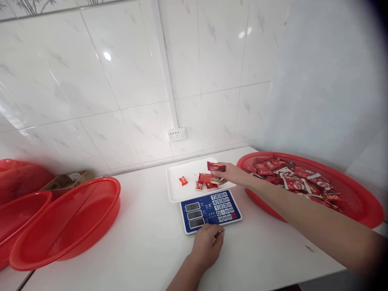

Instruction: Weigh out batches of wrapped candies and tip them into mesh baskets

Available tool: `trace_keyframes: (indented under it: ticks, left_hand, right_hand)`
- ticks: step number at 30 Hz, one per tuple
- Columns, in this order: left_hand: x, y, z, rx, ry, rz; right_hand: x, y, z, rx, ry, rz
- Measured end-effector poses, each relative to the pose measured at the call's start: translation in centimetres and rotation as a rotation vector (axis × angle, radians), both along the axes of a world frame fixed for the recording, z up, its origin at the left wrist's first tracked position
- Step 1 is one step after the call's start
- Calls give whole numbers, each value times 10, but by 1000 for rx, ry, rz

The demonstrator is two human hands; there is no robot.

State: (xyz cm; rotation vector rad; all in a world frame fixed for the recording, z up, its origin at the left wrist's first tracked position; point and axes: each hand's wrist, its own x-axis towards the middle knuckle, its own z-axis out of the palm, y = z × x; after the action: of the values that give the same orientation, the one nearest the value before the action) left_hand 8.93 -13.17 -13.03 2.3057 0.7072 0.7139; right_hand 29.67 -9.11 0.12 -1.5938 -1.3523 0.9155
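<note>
My right hand (232, 173) reaches over the white tray (177, 190) of a blue-faced weighing scale (210, 211), pinching a red candy packet (216, 166). Several red packets (205, 180) lie on the tray under it, and one small red candy (183, 180) lies apart to the left. My left hand (207, 243) rests on the white table just in front of the scale's keypad, fingers curled loosely; whether it holds anything I cannot make out. A big red basket (360, 210) full of red packets stands to the right.
Two red mesh baskets (69, 220) with nothing in them are stacked at the left, with a cardboard box (65, 181) and a red bag (18, 176) behind them. A wall socket (177, 133) sits on the tiled wall. A tiny scrap (309, 248) lies near the table's right edge.
</note>
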Motion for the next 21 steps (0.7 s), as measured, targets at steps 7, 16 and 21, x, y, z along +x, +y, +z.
trace_keyframes:
  ticks: [7,16,21]
  left_hand:
    - [-1,1,0,20,-12,18]
    - [0,-1,-1,53,-7,-9]
    - [-1,-2,-1,61,-2,-21]
  right_hand:
    - [-39,43,-14,-14,-147,52]
    - [-13,47,-17,31,-588,-12]
    - [-5,41,-23,-19,-708,102]
